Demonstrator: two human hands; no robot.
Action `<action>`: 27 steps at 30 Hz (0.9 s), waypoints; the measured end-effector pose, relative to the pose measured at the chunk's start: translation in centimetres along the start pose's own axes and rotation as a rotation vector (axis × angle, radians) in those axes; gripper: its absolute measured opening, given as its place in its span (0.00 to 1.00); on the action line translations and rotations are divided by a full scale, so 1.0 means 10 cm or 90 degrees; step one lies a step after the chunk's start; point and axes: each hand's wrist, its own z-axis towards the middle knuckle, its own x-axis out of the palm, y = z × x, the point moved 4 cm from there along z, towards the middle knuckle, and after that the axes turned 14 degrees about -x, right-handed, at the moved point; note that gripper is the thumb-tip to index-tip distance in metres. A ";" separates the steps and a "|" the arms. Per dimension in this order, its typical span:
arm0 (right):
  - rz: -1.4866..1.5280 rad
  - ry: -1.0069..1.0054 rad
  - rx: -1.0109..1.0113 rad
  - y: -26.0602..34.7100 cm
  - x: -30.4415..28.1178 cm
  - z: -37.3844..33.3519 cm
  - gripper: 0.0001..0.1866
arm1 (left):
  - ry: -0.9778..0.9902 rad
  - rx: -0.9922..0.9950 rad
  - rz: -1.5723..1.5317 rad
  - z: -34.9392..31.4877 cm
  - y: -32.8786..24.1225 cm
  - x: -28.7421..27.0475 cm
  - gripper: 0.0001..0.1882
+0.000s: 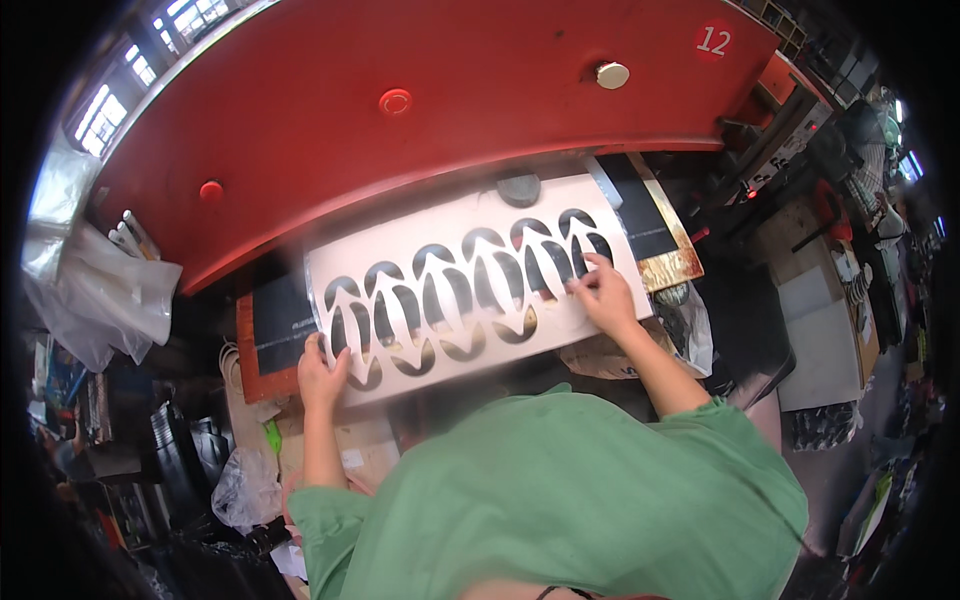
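A pale pinkish-white flat board [400, 219] lies before me under a red machine. Dark, glossy curved shapes [440, 290] run across it in a row; I cannot tell whether they are openings or a surface pattern. At the board's near left corner is my left hand [323, 376], its thumb and fingers apart against the edge. My right hand [607, 300] is over the right end, with thumb and forefinger spread beside the last dark shape. No loose object shows in either hand. A dark grey rounded piece [519, 190] sits at the board's far edge.
The red machine front [480, 80] spans the far side, with a red button [396, 102] and a pale round knob [612, 75]. Black bed surfaces [645, 210] flank the board. Clear plastic sheeting [100, 290] hangs at left; a plastic bag [245, 488] lies lower left.
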 end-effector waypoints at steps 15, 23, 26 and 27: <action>-0.324 0.018 0.030 0.85 0.46 0.39 0.44 | 0.154 0.491 0.176 -1.25 -1.79 0.70 0.41; -0.225 0.088 0.085 0.82 0.10 0.06 0.43 | 0.134 0.498 0.169 -1.71 -1.68 0.91 0.43; -0.035 0.072 0.128 0.62 0.03 0.19 0.44 | 0.135 0.492 0.173 -1.72 -1.63 0.91 0.43; 0.043 0.065 0.161 0.52 -0.01 0.25 0.45 | 0.140 0.488 0.180 -1.72 -1.62 0.91 0.42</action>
